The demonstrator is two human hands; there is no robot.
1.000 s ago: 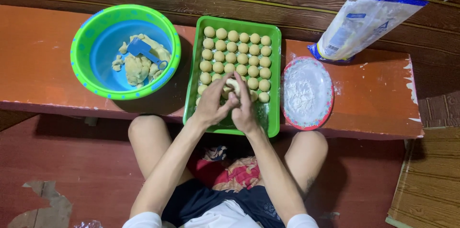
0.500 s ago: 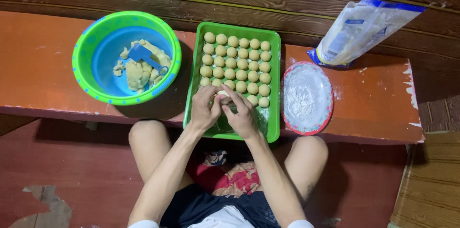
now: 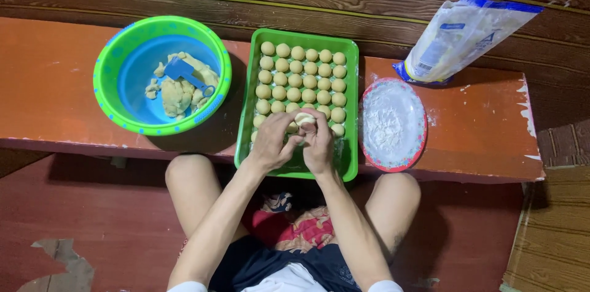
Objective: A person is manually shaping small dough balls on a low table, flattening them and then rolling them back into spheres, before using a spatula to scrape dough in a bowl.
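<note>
Head view, looking straight down: both hands meet over the near end of a green tray (image 3: 351, 114) that sits on an orange table (image 3: 55, 83). The left hand (image 3: 273, 143) and the right hand (image 3: 318, 141) are curled toward each other, fingertips touching, and between them they pinch a small pale dough ball (image 3: 304, 119), which sits at the tips of the fingers just above the tray's near rows. Just beyond the hands, the tray holds rows of finished dough balls (image 3: 301, 77), round and evenly spaced, filling it from the far edge down to the fingers; a few lie touching or partly hidden under the knuckles. Well to the left of the left hand stands a green basin with a blue inside (image 3: 123, 65), holding a lump of raw dough (image 3: 175, 92) and a small blue scoop (image 3: 184, 72) resting on it. Just to the right of the right hand, beside the tray, is a red-rimmed plate (image 3: 393, 163) covered with white flour. Farther beyond that plate, a plastic flour bag (image 3: 461, 40) with blue trim leans against the dark wooden wall. Below the hands, the person's bare knees show on either side of the forearms, tucked under the table's near edge, above a red floor.
</note>
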